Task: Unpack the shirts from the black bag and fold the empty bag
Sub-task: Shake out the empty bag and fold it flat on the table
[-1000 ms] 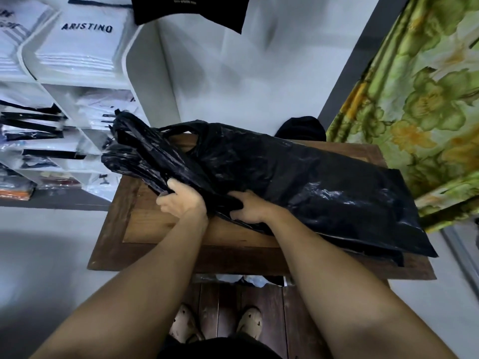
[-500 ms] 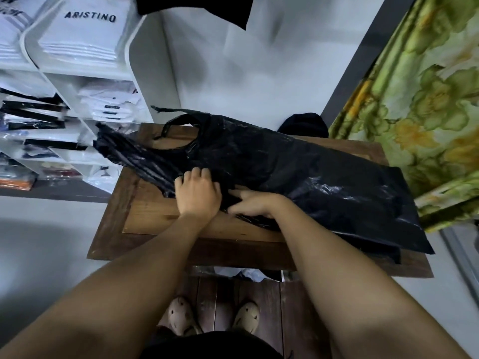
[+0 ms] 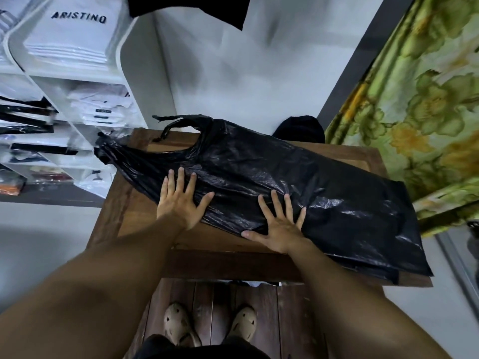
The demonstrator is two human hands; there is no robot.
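The black plastic bag (image 3: 311,193) lies flat and stretched diagonally across the small wooden table (image 3: 140,224), its two handles at the far left corner and its bottom hanging past the near right corner. My left hand (image 3: 181,200) presses flat on the bag's left part with fingers spread. On the bag's near edge, further right, my right hand (image 3: 280,224) lies flat with spread fingers too. Folded white shirts (image 3: 101,107) in clear wrappers sit stacked in the white shelf unit (image 3: 145,81) at the left.
A green flowered curtain (image 3: 414,104) hangs at the right, close to the table. A dark rounded object (image 3: 298,129) shows behind the table's far edge. A black garment (image 3: 191,6) hangs at the top. My feet in beige clogs (image 3: 181,325) stand on wooden boards.
Both hands have let go of the bunched bag end and opened flat onto it. The raised handle end has dropped and the bag now lies smoothed on the table. My right hand moved right.
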